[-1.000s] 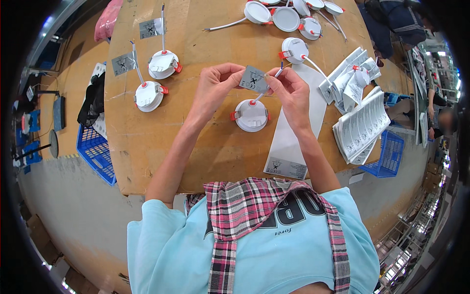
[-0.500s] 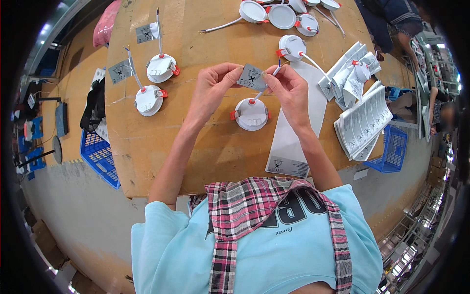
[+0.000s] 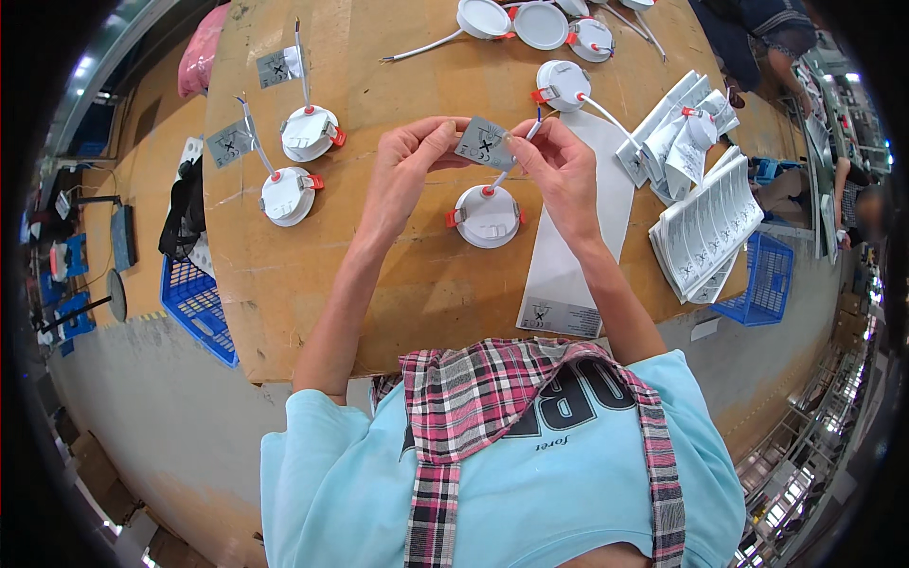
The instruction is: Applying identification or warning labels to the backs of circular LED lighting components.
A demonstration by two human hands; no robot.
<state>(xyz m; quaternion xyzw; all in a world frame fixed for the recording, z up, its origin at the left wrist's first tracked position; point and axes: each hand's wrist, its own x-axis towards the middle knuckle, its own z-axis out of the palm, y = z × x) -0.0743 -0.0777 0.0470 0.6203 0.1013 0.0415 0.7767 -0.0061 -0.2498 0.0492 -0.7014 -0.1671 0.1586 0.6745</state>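
Pinching grey label (image 3: pixel 484 143), both hands raised

**Brown workbench and what lies on it**

The wooden workbench (image 3: pixel 284 284) carries round white downlights: one (image 3: pixel 487 216) at centre, two (image 3: pixel 287 195) on the left, several (image 3: pixel 540 24) at the far edge. A white sheet (image 3: pixel 578 246) lies right of centre, stacked leaflets (image 3: pixel 705 232) farther right.

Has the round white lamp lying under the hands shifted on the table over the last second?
No. The round white lamp lies at the same spot beside the white sheet; only the head camera moved.
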